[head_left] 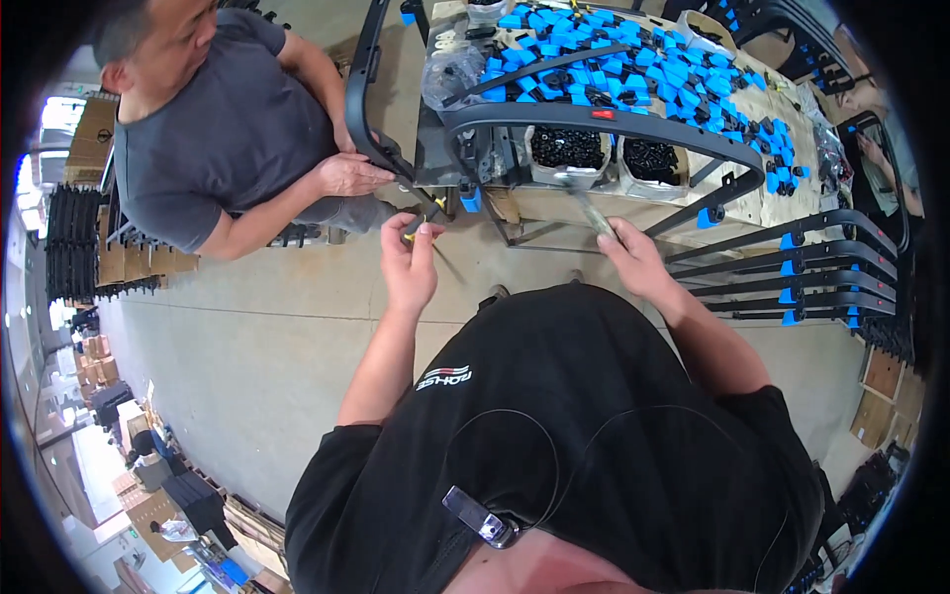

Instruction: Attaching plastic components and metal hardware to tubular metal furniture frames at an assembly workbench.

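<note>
- My left hand [409, 259] is raised in front of my chest, fingers pinched narrow on a small yellow-and-black part [417, 229]; it sits at the fingertips, toward 12 o'clock from the palm.
- My right hand [633, 259] is closed around a grey metal tool [586, 206], whose shaft runs toward 11 o'clock and ends blurred at the near edge of the tabletop [762, 203].
- Two open bags of black screws [567, 148] stand just beyond the tool tip, side by side, both filled close to the brim.
- Beyond them, at 12 o'clock, the tabletop carries a wide heap of blue-and-black clips [633, 61] and a clear plastic bag [451, 71] whose contents I cannot make out.
- A curved black frame rail [594, 120] arches over the bags, from the tabletop's left side down to its right edge.
- At 3 o'clock a stack of finished black rails with blue clips [792, 277] lies near my right forearm, leaving little room on that side.
- At 10 o'clock a co-worker's hand [351, 175] rests on another black rail [362, 99], near my left hand but not touching it.
- The concrete floor [247, 346] lies bare toward 8 o'clock, the widest free space in view.
</note>
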`<control>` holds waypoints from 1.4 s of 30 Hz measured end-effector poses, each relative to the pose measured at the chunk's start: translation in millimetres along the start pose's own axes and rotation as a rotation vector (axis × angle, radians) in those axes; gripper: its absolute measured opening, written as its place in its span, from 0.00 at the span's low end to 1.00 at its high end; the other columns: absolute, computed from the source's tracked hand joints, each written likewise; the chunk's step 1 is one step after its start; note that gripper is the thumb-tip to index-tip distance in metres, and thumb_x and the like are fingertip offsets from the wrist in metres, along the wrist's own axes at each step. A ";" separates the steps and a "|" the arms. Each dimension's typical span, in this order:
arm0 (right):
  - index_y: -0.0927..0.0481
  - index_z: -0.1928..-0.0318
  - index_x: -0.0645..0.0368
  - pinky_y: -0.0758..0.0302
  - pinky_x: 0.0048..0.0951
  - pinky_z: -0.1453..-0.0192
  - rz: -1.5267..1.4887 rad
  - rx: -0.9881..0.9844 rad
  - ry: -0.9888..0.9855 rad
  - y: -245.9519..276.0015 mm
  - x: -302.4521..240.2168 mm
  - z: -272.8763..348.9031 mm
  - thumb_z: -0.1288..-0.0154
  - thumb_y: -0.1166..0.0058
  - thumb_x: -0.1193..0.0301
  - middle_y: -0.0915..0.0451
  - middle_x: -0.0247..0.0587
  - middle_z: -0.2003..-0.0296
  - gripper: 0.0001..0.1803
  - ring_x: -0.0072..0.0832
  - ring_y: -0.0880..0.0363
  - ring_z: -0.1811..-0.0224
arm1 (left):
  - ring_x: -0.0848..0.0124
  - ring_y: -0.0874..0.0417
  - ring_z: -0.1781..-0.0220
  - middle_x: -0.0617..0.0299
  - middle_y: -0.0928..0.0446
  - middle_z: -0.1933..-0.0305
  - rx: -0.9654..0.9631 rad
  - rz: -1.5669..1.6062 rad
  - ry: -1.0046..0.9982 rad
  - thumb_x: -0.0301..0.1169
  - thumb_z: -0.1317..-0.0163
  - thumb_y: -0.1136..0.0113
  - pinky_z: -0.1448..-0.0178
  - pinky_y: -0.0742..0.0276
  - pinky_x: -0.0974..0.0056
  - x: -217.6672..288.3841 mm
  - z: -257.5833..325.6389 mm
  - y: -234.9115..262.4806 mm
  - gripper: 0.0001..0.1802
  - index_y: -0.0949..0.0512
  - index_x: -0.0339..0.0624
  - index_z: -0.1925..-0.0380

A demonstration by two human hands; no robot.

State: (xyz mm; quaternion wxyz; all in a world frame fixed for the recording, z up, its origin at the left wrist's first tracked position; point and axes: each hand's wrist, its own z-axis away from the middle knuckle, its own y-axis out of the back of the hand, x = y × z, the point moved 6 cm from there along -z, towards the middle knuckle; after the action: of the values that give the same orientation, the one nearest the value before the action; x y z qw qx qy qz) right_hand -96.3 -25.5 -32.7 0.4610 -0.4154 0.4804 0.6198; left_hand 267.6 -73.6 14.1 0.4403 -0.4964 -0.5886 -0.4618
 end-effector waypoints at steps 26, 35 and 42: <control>0.28 0.40 0.58 0.26 0.26 0.55 -0.432 0.451 -0.042 -101.5 -21.3 -42.4 0.33 0.49 0.81 0.22 0.37 0.61 0.21 0.24 0.23 0.62 | 0.72 0.29 0.74 0.61 0.27 0.71 -0.119 0.542 0.680 0.30 0.29 0.44 0.71 0.35 0.66 -148.3 -79.8 -1.5 0.07 0.29 0.44 0.54; 0.39 0.27 0.56 0.36 0.24 0.78 -0.427 0.003 -0.484 -167.8 12.2 -55.4 0.30 0.49 0.79 0.27 0.38 0.65 0.31 0.19 0.33 0.78 | 0.71 0.24 0.70 0.61 0.24 0.68 -0.156 0.591 0.761 0.33 0.29 0.43 0.70 0.32 0.66 -157.7 -84.5 -0.4 0.07 0.28 0.46 0.56; 0.32 0.35 0.60 0.32 0.27 0.76 -0.511 0.002 -0.633 -194.2 -19.3 -73.7 0.27 0.52 0.74 0.22 0.43 0.61 0.22 0.23 0.29 0.74 | 0.67 0.17 0.70 0.57 0.20 0.64 -0.441 0.486 0.974 0.35 0.25 0.45 0.72 0.24 0.64 -142.5 -91.7 -2.9 0.11 0.33 0.42 0.52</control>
State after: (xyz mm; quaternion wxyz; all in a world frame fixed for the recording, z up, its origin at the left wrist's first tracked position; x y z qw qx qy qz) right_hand 101.9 -78.9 -69.7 0.7257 -0.3096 0.1965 0.5821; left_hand 287.2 -189.0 -108.3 0.6396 -0.4275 -0.0781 -0.6340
